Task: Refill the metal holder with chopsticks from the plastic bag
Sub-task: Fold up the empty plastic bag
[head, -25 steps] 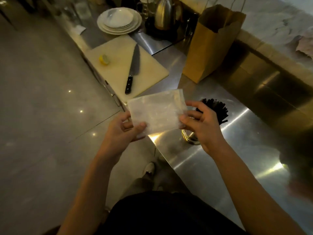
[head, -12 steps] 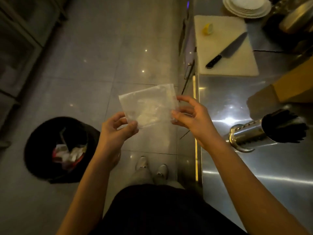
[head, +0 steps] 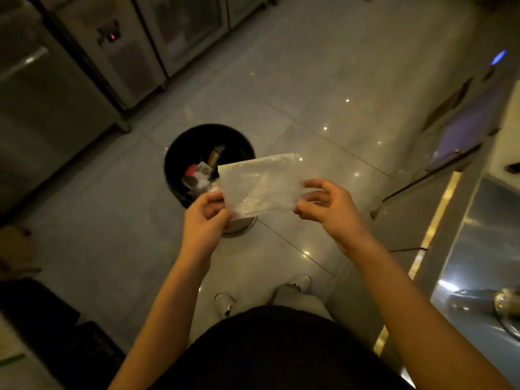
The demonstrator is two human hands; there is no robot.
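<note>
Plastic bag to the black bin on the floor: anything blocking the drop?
Nothing visible. Left hand and right hand pinch the plastic bag at its ends; it overlaps the black bin in view. The bin is lidless, with rubbish inside.

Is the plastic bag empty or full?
Empty: the plastic bag is flat and translucent, nothing visible inside; left hand and right hand pinch its ends.

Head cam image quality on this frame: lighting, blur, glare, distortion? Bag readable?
Head view: dim, warm light; the plastic bag, pinched by the left hand and right hand, is soft-edged but readable. Head view: pinpoint glare on the floor tiles, bright streaks on the steel counter. Head view: cabinets upper left smeared by blur, edge lines bowed by the wide lens; trash bin wall near black.
</note>
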